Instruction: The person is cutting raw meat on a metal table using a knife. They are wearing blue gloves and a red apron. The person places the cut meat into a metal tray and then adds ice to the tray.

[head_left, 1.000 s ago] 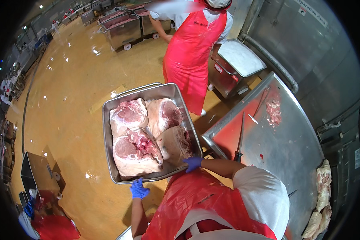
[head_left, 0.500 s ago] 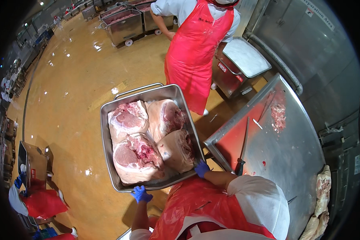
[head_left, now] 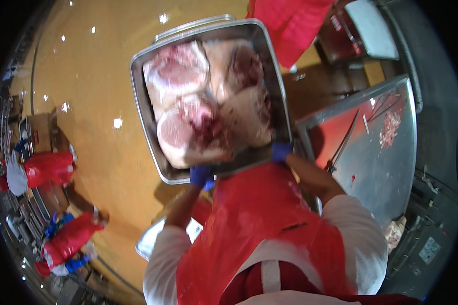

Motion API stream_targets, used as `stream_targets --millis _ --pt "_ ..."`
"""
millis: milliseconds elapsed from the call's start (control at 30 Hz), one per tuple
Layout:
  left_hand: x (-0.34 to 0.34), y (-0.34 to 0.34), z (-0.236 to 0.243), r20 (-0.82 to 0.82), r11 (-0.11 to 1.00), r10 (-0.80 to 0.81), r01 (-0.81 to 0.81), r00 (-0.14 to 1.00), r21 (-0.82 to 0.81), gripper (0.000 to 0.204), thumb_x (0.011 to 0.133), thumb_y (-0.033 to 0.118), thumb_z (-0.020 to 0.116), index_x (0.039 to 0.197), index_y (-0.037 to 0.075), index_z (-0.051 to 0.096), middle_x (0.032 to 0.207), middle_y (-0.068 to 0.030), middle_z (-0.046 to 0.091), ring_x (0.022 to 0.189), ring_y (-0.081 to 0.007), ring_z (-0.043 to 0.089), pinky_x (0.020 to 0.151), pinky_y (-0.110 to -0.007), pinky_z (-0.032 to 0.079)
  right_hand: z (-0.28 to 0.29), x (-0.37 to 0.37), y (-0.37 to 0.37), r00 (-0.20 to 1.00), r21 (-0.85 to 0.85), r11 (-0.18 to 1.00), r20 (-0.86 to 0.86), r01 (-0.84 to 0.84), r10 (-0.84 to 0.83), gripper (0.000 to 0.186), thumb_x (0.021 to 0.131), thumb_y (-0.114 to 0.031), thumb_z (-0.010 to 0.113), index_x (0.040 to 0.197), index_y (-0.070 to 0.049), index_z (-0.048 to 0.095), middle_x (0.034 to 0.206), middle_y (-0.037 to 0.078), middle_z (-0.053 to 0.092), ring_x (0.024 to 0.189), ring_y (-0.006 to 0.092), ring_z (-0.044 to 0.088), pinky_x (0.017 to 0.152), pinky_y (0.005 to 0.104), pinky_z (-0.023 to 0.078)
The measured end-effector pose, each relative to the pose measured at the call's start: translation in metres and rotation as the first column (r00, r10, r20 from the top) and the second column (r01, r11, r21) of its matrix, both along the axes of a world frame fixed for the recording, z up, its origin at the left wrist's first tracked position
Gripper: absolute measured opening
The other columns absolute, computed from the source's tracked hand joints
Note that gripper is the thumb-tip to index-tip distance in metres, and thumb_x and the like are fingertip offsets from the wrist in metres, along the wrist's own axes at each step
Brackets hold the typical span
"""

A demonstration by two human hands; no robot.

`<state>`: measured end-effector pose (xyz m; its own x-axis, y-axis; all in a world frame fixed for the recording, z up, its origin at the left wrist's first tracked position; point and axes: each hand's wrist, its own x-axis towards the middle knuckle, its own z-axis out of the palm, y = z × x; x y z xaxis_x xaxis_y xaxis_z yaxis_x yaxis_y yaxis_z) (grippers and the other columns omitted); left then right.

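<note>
A steel meat tub [head_left: 164, 179] is right in front of me, tilted a little in the picture, with a tubular handle on its far side. Inside lie several large skin-on pork legs with pink cut faces, among them a near-left pork leg [head_left: 175, 133] and a far-left pork leg [head_left: 174, 70]. My left hand [head_left: 200, 176], in a blue glove, is closed over the near rim. At the tub's near-right corner my right hand [head_left: 281, 152], gloved alike, also grips the rim. Blur softens the fingers of both hands.
A steel table [head_left: 376, 173] to my right bears a long dark-handled knife [head_left: 343, 142] and meat scraps [head_left: 390, 127]. Beyond the tub stands a person in a red apron [head_left: 290, 25], beside a lidded steel bin [head_left: 343, 35]. Two more aproned people are at left.
My view has tipped downward, so the tub sits higher in the picture and the person opposite is mostly cut off. Both hands stay on the tub's near rim.
</note>
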<state>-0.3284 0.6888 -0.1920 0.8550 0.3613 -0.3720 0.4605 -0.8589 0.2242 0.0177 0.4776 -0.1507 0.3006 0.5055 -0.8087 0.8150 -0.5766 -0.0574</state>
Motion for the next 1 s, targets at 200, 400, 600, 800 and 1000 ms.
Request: stream_targets --millis 200,400,600,800,1000 --pt "0.038 0.000 0.009 -0.242 0.945 -0.131 0.048 0.961 -0.324 0.042 0.062 0.031 0.069 0.101 0.014 0.069 0.105 -0.0172 0.068 0.100 -0.0350 0.065 0.086 -0.047 0.051 0.031 0.014 0.045 0.847 0.237 0.865 -0.428 0.442 -0.316 0.058 0.087 -0.038 0.059 0.134 -0.005 0.050 0.118 0.022 0.064 0.108 0.0370 0.062 0.094 0.0427 0.049" --pt "0.047 -0.025 0.005 -0.280 0.968 -0.006 -0.065 0.960 -0.244 0.029 0.067 0.029 0.066 0.092 0.014 0.071 0.097 -0.0153 0.068 0.092 -0.0320 0.065 0.080 -0.047 0.048 -0.022 0.012 0.000 0.962 0.419 0.906 -0.265 0.056 0.063 0.051 0.083 -0.048 0.060 0.114 -0.008 0.065 0.097 0.021 0.069 0.090 0.0361 0.067 0.082 0.0463 0.051" --pt "0.041 -0.046 0.034 -0.020 0.951 0.304 -0.302 0.953 0.064 0.063 0.066 0.052 0.075 0.114 0.014 0.060 0.107 -0.0142 0.059 0.105 -0.0330 0.057 0.088 -0.051 0.044 0.008 0.022 0.051 0.948 0.110 0.980 -0.254 -0.167 0.190 0.069 0.076 -0.074 0.055 0.099 -0.012 0.074 0.102 0.015 0.070 0.097 0.0305 0.066 0.087 0.0433 0.050" --pt "-0.009 -0.112 0.099 0.236 0.799 0.583 -0.495 0.777 -0.342 0.051 0.076 0.042 0.068 0.118 0.014 0.059 0.110 -0.0200 0.063 0.102 -0.0364 0.061 0.091 -0.044 0.049 0.013 0.022 0.023 0.953 0.482 0.864 -0.165 -0.148 0.255 0.063 0.080 -0.062 0.060 0.113 -0.009 0.069 0.110 0.015 0.069 0.100 0.0336 0.066 0.089 0.0432 0.051" --pt "-0.074 -0.192 0.130 -0.044 0.763 0.635 -0.635 0.771 -0.120 0.050 0.070 0.047 0.070 0.102 0.010 0.064 0.098 -0.0186 0.067 0.092 -0.0360 0.065 0.080 -0.047 0.053 -0.020 -0.025 -0.006 0.954 0.818 0.570 -0.105 -0.078 0.281 0.044 0.085 -0.035 0.068 0.110 0.001 0.062 0.106 0.023 0.064 0.096 0.0366 0.062 0.088 0.0445 0.048"
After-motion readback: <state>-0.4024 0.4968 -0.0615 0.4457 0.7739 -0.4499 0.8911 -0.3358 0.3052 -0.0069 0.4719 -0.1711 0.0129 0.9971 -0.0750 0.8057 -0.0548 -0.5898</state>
